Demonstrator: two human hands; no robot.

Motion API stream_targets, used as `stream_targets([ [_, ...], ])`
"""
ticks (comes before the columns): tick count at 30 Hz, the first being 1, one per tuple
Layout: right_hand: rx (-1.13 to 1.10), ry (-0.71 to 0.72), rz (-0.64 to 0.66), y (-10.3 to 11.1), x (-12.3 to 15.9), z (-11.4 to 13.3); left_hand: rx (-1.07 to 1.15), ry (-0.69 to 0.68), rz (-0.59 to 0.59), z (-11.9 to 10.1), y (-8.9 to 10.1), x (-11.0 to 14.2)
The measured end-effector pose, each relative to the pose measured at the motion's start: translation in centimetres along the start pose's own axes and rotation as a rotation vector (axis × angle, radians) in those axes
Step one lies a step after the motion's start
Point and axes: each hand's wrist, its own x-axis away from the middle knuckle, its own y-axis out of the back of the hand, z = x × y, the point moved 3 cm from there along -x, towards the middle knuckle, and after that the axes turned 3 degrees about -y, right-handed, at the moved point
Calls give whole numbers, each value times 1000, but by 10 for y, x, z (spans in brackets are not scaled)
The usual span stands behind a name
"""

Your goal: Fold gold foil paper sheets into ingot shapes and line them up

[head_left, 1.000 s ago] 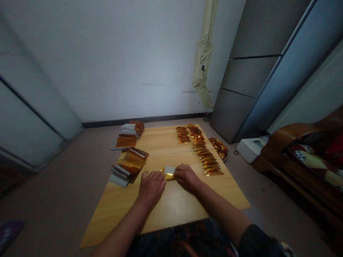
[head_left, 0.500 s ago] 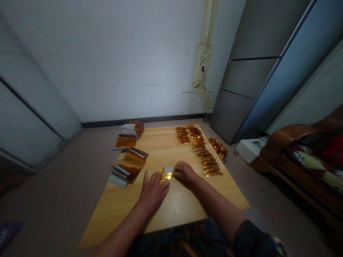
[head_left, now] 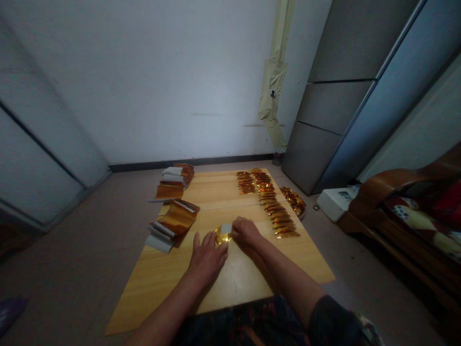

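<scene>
A small piece of gold foil paper lies on the wooden board in front of me, with a pale grey patch at its upper part. My left hand rests at its left and lower edge, fingers spread and flat, thumb touching the foil. At the right edge my right hand is closed, pinching the paper; its fingertips are partly hidden. Left of my hands lie loose gold sheets with grey backs. To the right, folded gold foil pieces stand in an overlapping row.
The wooden board reaches toward the white wall. More folded gold pieces and another sheet pile sit at its far end. Beyond its right edge are a container of gold pieces, a white box, a fridge and a wooden seat.
My right hand has shifted slightly left along the paper's right edge, its knuckles turned over more. The left hand stays in place on the foil.
</scene>
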Motion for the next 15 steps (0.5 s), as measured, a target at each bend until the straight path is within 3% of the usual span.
stream_targets([
  [10,36,-38,33,3,0,4,-50,59,-26,-7,-11,0],
  [15,-63,-32,-4,3,1,1,-35,111,-1,-7,-14,1],
])
